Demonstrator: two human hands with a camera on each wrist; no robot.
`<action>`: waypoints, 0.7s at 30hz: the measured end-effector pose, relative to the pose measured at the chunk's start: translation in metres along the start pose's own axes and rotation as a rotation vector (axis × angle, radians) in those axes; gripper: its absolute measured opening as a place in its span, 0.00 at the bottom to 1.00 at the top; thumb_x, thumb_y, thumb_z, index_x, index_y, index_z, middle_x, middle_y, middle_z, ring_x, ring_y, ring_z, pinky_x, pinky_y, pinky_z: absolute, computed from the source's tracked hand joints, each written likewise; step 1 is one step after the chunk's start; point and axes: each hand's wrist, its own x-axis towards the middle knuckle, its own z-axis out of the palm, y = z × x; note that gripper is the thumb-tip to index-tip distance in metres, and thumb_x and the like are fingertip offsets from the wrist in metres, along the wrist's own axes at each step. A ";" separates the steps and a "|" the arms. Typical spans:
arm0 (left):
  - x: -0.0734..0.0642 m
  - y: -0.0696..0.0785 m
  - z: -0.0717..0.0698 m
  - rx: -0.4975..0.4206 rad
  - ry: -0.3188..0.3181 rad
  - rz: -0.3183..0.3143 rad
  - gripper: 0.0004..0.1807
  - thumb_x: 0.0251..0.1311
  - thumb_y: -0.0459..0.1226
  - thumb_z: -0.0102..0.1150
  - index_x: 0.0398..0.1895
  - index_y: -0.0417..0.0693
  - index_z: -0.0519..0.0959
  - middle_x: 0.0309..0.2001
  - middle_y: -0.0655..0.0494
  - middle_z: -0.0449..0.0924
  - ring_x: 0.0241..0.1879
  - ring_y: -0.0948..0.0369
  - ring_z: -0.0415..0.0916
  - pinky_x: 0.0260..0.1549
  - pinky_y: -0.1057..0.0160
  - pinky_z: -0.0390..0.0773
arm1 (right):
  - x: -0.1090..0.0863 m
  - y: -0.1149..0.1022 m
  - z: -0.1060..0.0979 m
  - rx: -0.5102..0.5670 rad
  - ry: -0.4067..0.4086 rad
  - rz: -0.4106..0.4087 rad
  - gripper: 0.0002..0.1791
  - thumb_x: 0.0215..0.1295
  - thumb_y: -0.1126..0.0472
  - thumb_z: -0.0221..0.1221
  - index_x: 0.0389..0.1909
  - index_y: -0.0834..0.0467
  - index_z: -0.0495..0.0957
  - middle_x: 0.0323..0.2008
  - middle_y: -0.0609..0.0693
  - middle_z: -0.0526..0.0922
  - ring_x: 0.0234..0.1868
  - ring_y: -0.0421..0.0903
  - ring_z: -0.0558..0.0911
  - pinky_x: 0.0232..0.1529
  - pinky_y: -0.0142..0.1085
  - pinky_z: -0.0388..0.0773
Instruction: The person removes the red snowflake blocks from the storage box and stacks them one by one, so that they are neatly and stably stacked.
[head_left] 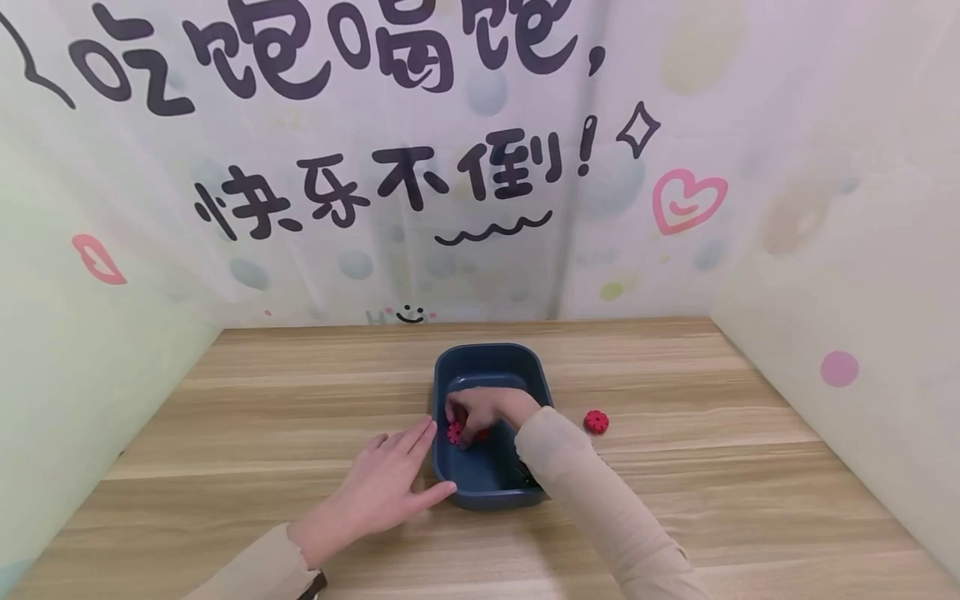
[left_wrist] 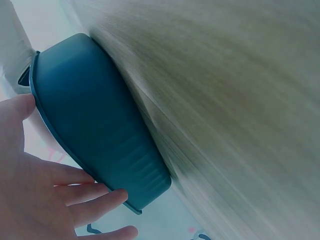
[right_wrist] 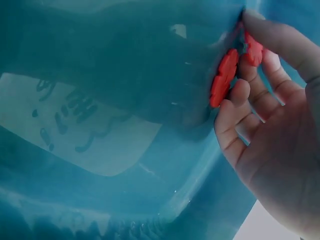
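Note:
A dark blue rectangular bin (head_left: 489, 501) stands on the table. My left hand (head_left: 384, 477) is at its left side, fingers extended, with thumb and fingertips at the rim; the left wrist view shows the same hand (left_wrist: 37, 195) along the bin's outer wall (left_wrist: 100, 110). Down inside the bin, my right hand (head_left: 483, 406) pinches a red flower-shaped disc (right_wrist: 254, 50) between thumb and fingers. A second red disc (right_wrist: 224, 78) is at the bin's inner surface beside the curled fingers, partly hidden by the hand in the head view.
Another red flower-shaped disc (head_left: 596, 422) lies on the wooden table (head_left: 300, 375) to the right of the bin. A small black item (head_left: 527, 474) shows in the bin's near right corner, beside the right sleeve. Printed white curtains (head_left: 480, 275) enclose the back and sides.

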 end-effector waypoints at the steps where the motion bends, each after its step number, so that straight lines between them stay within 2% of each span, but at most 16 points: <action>1: 0.000 0.000 0.000 0.001 0.002 0.001 0.43 0.52 0.64 0.42 0.60 0.39 0.64 0.60 0.47 0.62 0.52 0.50 0.67 0.47 0.46 0.64 | 0.000 0.000 0.000 0.005 -0.005 0.002 0.17 0.45 0.64 0.66 0.34 0.50 0.69 0.31 0.47 0.72 0.33 0.44 0.71 0.33 0.34 0.71; 11: 0.001 0.000 0.001 0.009 -0.005 -0.003 0.44 0.52 0.65 0.42 0.61 0.39 0.63 0.61 0.47 0.61 0.52 0.49 0.66 0.48 0.46 0.63 | -0.002 -0.002 0.000 0.009 -0.038 0.025 0.17 0.47 0.67 0.64 0.36 0.48 0.72 0.33 0.46 0.73 0.34 0.44 0.72 0.34 0.35 0.71; 21: 0.000 0.000 0.000 0.009 -0.018 -0.009 0.44 0.52 0.65 0.41 0.61 0.39 0.63 0.61 0.47 0.61 0.53 0.50 0.66 0.48 0.45 0.63 | -0.001 -0.001 -0.002 -0.010 -0.033 0.048 0.16 0.48 0.63 0.64 0.36 0.47 0.72 0.33 0.46 0.73 0.35 0.44 0.72 0.35 0.35 0.70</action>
